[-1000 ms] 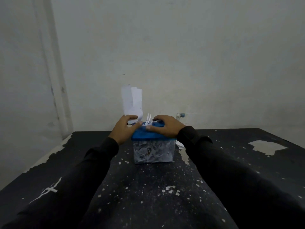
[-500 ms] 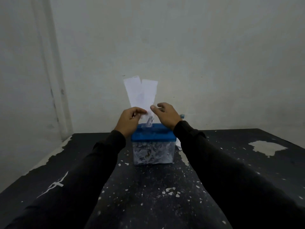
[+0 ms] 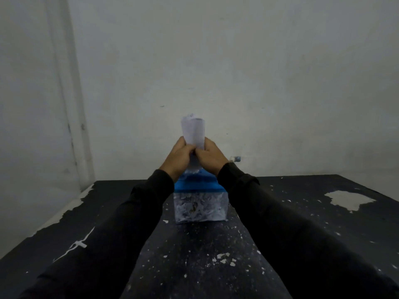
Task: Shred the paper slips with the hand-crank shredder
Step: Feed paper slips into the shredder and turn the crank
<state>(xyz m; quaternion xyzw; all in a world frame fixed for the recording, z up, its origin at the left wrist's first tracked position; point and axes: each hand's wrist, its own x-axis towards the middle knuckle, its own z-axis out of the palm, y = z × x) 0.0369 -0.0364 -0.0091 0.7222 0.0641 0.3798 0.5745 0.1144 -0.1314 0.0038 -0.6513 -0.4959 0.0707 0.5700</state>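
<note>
No brand, label or legible writing shows anywhere; faint marks at the top edge of the paper are too blurred to read. At the far left a pale wall [image 3: 32, 104] carries a vertical strip of trim, and meets the back wall [image 3: 259, 72] in a corner. Below them lies a black table [image 3: 121, 197] whose paint is chipped: a pale worn band runs along its left edge, a white scratch shows beside the left sleeve [image 3: 103, 238], small white flecks scatter across the middle, and a large bare patch [image 3: 349, 199] sits toward the right. The left hand [image 3: 179, 156] has its fingers curled around the paper slips [image 3: 193, 132], which stand upright as a loose roll, curled over at the top. The right hand [image 3: 210, 157] grips the same roll from the other side, its fingers closed, knuckles touching the left hand's. Both hands hold the slips directly over the shredder [image 3: 200, 199], which stands near the table's middle, its blue lid above a clear bin packed with shreds; whether the paper's lower end reaches the slot cannot be told. Just right of the right hand a small pale and blue part [image 3: 235, 159] juts out, too blurred to identify. The right sleeve [image 3: 291, 234] crosses open tabletop that runs on to the far right edge.
</note>
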